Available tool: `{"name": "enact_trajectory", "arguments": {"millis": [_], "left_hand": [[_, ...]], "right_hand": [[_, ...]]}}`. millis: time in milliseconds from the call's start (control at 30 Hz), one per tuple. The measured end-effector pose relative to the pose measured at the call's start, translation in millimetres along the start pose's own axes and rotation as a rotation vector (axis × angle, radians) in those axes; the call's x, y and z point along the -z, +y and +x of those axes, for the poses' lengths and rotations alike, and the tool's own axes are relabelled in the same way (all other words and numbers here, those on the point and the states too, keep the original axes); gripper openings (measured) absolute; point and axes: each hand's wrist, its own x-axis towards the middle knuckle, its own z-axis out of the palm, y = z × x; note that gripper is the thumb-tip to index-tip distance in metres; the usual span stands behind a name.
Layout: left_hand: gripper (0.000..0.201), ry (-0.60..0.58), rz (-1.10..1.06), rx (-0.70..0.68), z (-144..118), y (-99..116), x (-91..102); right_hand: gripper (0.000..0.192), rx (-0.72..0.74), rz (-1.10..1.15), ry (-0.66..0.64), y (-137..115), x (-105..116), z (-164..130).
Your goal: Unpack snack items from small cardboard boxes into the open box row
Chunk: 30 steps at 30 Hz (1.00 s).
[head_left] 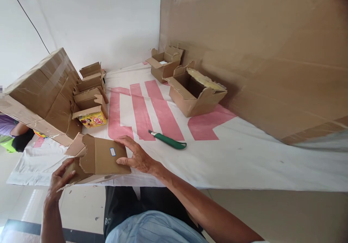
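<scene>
Box [106, 163] at table's [244, 163] edge | left hand [60, 177] gripping flapped end, right hand [137, 156] clasping opposite end | steady pressure, mind ragged flaps [76, 147]!

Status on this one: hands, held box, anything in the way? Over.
Left hand on box by open flaps, right hand on opposite end. Small label showing. Green knife on table near right hand, apart from box.

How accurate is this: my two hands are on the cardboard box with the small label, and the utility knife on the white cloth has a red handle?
The handle colour is wrong: in the head view, the utility knife on the white cloth has a green handle. Your left hand and right hand are indeed on the cardboard box.
</scene>
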Motion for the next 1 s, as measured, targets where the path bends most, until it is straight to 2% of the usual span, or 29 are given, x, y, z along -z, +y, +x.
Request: {"name": "enact_trajectory", "arguments": {"millis": [100,200,500,600,667,800,867,933,1000], "left_hand": [[0.089,-0.039,-0.068,0.071,0.2,0.5,0.1],[0.089,-0.022,-0.06,0.102,-1.5,5.1,-0.3],[0.089,-0.031,-0.041,0.065,-3.6,0.8,-1.9],[0.085,-0.024,-0.003,0.053,-5.8,7.0,-4.6],[0.084,-0.027,0.022,0.054,-8.2,15.2,-6.7],[0.084,-0.031,0.063,0.048,-12.4,29.9,-9.8],[0.085,-0.03,0.085,0.042,-13.3,34.6,-11.9],[0.085,-0.029,0.107,0.02,-14.3,39.4,-15.9],[0.085,-0.032,0.131,-0.01,-16.5,46.2,-22.6]], "right_hand": [[0.066,-0.035,0.025,-0.006,-2.1,1.3,3.1],[0.059,-0.057,0.036,0.004,-3.9,2.5,6.0],[0.041,-0.108,0.03,0.04,0.0,6.4,2.4],[0.04,-0.113,0.011,0.038,3.2,9.0,-2.4],[0.053,-0.113,0.014,0.004,3.9,12.0,-7.9],[0.111,-0.133,-0.019,-0.127,4.2,18.1,-22.1],[0.131,-0.164,-0.047,-0.159,5.0,20.0,-27.7],[0.14,-0.207,-0.04,-0.159,6.5,21.4,-31.1],[0.139,-0.246,-0.017,-0.141,8.6,23.5,-33.5]]}}
